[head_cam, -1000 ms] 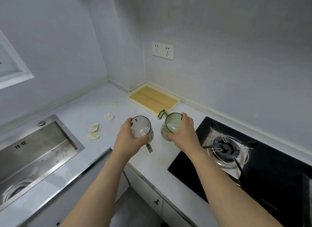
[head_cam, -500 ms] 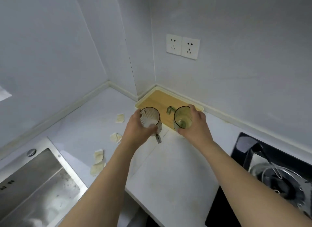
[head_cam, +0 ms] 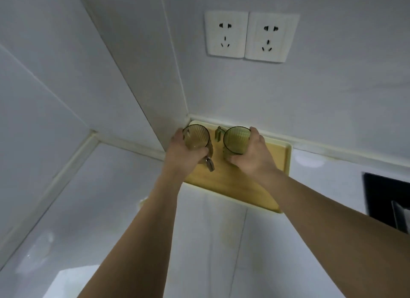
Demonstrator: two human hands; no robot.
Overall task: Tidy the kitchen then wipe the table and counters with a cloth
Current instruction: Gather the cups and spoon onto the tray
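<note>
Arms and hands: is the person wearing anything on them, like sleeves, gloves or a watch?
No. Both forearms are bare as far as the picture shows: no sleeves in view. The left hand and right hand have no gloves, and no watch, bracelet or ring shows on them.

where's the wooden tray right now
In the head view the wooden tray lies on the counter in the back corner, below the wall sockets, left of the black hob.

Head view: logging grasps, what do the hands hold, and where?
Left hand grips one glass mug round its body; right hand grips the other mug likewise.
</note>
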